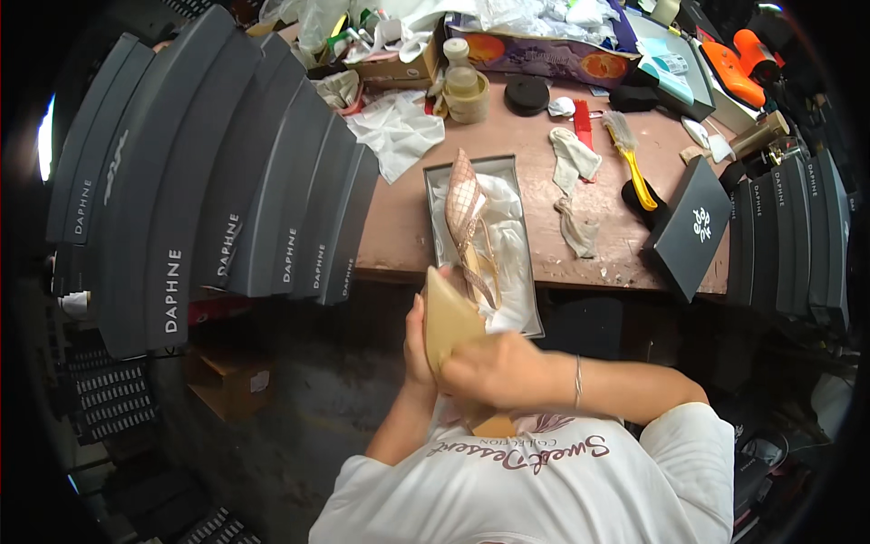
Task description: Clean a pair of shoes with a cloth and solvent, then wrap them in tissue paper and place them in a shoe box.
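Note:
In front of my chest, my left hand [416, 349] is wrapped round a pointed shoe [446, 313], its beige sole turned toward me. My right hand [489, 372], slightly blurred, is curled against the middle of that sole; whatever its fingers hold, if anything, is hidden. Just beyond my hands, an open grey shoebox [530, 290] sits at the table's front edge, lined with white tissue paper [507, 238]. A pointed, rose-gold strappy shoe [464, 204] lies in the box, toe away from me.
Grey shoeboxes are stacked on the left [213, 172] and right [784, 236]. A dark box lid [693, 227] leans at the table edge. A yellow-handled brush [632, 163], cloth scraps [575, 159], a white cloth [394, 131] and bottle [458, 56] lie on the table [399, 227].

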The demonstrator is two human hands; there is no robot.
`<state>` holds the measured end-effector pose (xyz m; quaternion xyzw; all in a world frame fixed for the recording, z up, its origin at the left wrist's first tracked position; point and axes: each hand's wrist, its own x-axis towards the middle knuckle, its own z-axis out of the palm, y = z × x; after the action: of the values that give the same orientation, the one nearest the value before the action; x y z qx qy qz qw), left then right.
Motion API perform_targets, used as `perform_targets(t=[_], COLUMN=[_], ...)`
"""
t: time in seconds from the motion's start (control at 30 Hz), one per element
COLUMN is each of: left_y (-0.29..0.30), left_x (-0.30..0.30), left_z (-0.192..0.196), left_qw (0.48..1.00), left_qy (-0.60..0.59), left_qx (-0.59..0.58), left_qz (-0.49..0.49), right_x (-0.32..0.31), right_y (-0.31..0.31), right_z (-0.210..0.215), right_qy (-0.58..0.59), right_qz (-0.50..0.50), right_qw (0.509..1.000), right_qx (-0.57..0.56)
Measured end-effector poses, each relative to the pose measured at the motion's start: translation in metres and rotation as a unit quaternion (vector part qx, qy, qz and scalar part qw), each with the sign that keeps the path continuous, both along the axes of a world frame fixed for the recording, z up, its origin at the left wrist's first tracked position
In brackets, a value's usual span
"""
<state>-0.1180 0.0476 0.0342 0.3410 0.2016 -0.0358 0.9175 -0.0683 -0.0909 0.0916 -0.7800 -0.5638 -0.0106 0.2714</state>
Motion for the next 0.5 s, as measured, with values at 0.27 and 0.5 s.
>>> perform_targets(t=[0.27,0.5], left_y=[0.008,0.002], left_x=[0.002,0.002], left_z=[-0.012,0.001], left_qw=[0.996,1.000], left_qy=[-0.072,-0.019], left_qx=[-0.048,-0.002], left_qz=[-0.030,-0.025], right_x=[0.003,0.016], right_y=[-0.001,-0.005], right_z=[-0.019,-0.029], right_qy=[-0.010,0.002], right_qz=[0.034,-0.004], right_qw=[0.997,0.997], right_qx=[0.063,0.080])
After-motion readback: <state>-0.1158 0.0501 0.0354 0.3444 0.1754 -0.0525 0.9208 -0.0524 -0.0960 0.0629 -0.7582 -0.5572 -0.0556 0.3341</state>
